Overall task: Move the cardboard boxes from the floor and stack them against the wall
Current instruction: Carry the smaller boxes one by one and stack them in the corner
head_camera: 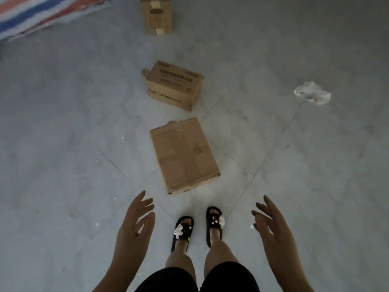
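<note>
So the nearest box [184, 155] is lying flat on the floor [63, 144] right in front of my feet, taped shut and a bit crumpled at the far end. My guess is it's light and fairly stiff, though old cardboard can sag if you grab one corner, so I'd take it by the two long sides and lift evenly. Two more sit beyond it in a rough line: a printed box [173, 85] and a far box [156, 14] near the top edge. Left hand [134, 224] and right hand [271, 224] hover on either side just short of it, fingers spread, grip totally released, touching nothing yet.
</note>
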A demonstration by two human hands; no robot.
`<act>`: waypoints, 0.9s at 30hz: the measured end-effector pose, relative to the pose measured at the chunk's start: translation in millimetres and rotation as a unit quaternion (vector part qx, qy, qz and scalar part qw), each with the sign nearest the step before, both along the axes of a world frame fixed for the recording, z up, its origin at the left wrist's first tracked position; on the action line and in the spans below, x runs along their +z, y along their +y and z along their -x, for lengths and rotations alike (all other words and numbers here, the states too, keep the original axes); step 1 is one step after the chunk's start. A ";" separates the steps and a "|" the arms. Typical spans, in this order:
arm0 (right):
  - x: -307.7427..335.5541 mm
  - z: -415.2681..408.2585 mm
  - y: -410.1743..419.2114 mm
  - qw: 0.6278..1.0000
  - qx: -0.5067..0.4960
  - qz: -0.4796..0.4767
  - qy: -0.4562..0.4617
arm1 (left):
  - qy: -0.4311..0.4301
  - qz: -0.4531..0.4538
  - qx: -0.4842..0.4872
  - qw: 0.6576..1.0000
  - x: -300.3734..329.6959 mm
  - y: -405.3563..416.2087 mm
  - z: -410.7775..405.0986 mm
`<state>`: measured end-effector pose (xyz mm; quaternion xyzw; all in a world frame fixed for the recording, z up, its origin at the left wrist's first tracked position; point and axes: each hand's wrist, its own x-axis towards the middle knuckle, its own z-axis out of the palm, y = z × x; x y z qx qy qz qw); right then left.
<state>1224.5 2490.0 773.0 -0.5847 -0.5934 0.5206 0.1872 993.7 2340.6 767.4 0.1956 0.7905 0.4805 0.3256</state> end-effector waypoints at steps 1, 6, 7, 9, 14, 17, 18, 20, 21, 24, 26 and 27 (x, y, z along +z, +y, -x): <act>-8.7 0.9 16.2 1.000 0.024 0.016 -0.006 | -0.002 0.017 0.019 1.000 -11.4 5.3 -1.0; -75.7 7.5 94.2 0.990 0.115 0.066 -0.039 | -0.012 0.096 0.132 0.986 -84.6 39.2 -5.6; -95.3 11.5 109.1 0.988 0.126 0.072 -0.051 | -0.015 0.109 0.151 0.982 -104.9 47.5 -4.9; -145.6 18.5 135.8 0.981 0.159 0.077 -0.080 | -0.033 0.130 0.183 0.974 -154.7 62.6 -2.0; -296.2 51.3 182.4 0.963 0.217 0.069 -0.143 | -0.103 0.162 0.271 0.943 -300.7 98.4 10.1; -381.9 69.1 197.5 0.964 0.195 0.089 -0.157 | -0.158 0.177 0.377 0.896 -380.3 105.4 14.7; -408.7 74.7 201.0 0.964 0.185 0.107 -0.160 | -0.178 0.175 0.398 0.883 -404.8 105.6 15.0; -458.2 81.6 204.9 0.958 0.187 0.137 -0.169 | -0.223 0.154 0.413 0.869 -450.5 103.5 11.8; -474.7 84.5 205.8 0.955 0.195 0.153 -0.161 | -0.246 0.128 0.413 0.868 -467.8 102.7 10.6; -499.1 88.7 204.5 0.958 0.202 0.182 -0.087 | -0.282 0.061 0.387 0.876 -501.2 103.6 9.7; -501.3 89.9 203.3 0.961 0.182 0.196 -0.069 | -0.287 0.042 0.381 0.878 -507.5 108.4 10.6; -497.0 91.9 202.1 0.962 0.177 0.197 -0.072 | -0.288 0.040 0.387 0.875 -505.9 111.9 10.9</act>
